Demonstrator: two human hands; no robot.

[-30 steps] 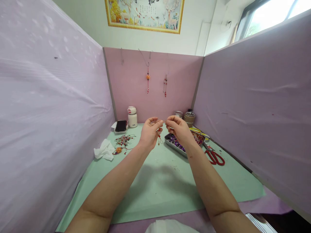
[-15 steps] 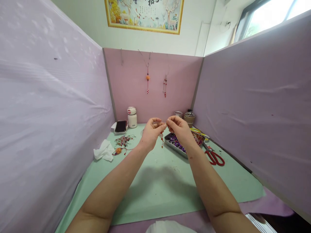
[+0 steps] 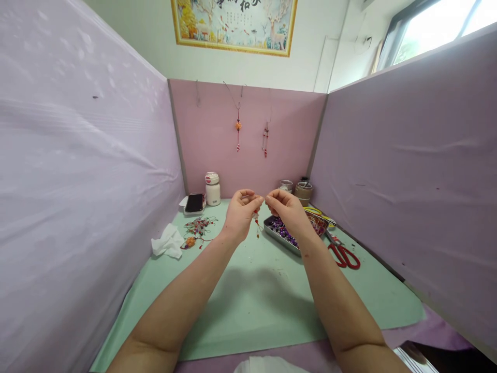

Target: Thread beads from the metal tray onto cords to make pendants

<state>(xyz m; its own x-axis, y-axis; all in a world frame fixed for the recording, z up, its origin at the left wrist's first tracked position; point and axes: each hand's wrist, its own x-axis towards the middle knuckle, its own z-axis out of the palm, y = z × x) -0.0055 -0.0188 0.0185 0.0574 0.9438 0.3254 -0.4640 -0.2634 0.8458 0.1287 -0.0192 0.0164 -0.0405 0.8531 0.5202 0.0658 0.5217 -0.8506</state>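
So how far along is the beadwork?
Looks done: the orange pendant and the red pendant on the pink panel. In hand: a small beaded strand at the left hand, the right hand pinched close beside. Seemingly left: loose purple beads in the tray.

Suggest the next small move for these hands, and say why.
Probably ease the right hand gently away from the left hand: their pinched fingertips nearly meet, and a beaded strand hangs at the left one. Whether a cord runs between them is too fine to tell.
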